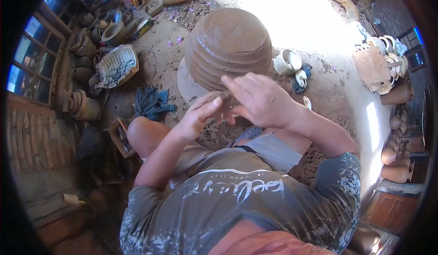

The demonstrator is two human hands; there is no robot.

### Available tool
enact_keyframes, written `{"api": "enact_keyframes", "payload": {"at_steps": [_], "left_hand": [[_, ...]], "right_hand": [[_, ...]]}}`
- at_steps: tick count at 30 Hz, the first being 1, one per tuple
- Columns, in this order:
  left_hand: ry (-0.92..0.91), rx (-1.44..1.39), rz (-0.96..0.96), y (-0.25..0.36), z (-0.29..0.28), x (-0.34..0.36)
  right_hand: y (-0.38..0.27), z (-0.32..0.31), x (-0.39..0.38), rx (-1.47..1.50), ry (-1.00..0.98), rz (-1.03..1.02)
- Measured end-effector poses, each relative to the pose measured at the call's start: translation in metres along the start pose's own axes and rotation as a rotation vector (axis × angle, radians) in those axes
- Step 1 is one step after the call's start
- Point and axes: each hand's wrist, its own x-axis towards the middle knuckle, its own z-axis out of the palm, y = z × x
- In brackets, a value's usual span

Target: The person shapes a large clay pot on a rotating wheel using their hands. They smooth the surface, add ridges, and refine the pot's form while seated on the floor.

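Rolling something between the palms, it looks like: the left hand (197, 118) and the right hand (260, 101) meet just in front of the chest, fingers flat and pressed toward each other with a dark lump of clay (226, 101) pinched between them. Neither hand is curled into a fist; both are fairly flat, closed only on that small piece, and how much clay is in there I cannot tell because the right palm covers most of it. Down below, a bent bare knee (145, 135) sits to the left and a grey printed shirt fills the lower view. Just beyond the hands stands the big clay pot (227, 45), a ribbed brown dome resting mouth-down on a round base, its wall already built up in stacked coil ridges and the top closed over. Judging by that, the body of the pot is largely formed, and the piece in the hands reads as more clay yet to go on; the ridges are not smoothed. Left of the pot lies a crumpled blue cloth (153, 103) on the dirt floor, and farther left a woven basket (117, 65). To the right, near the pot, sits a small white bowl (287, 62). Farther out, finished clay jars (395, 157) line the right wall, and more pots crowd under the window at far left.
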Motion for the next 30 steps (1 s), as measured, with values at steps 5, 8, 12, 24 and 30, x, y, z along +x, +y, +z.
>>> {"api": "enact_keyframes", "payload": {"at_steps": [5,8,12,24,30], "left_hand": [[-0.214,-0.184,-0.172,-0.022,0.012,0.008],[-0.246,-0.098,-0.264,0.000,0.004,0.009],[-0.111,0.119,-0.073,0.004,0.020,0.020],[0.506,-0.061,0.354,-0.008,0.039,0.035],[0.881,0.120,0.556,0.008,0.029,0.089]], "right_hand": [[-0.002,0.001,-0.026,0.100,-0.208,-0.057],[0.001,0.013,-0.033,0.079,-0.179,-0.061],[-0.007,0.015,-0.036,0.264,0.091,0.158],[0.005,0.001,-0.039,0.303,0.326,0.611],[0.034,0.013,0.007,0.226,0.450,0.424]]}}
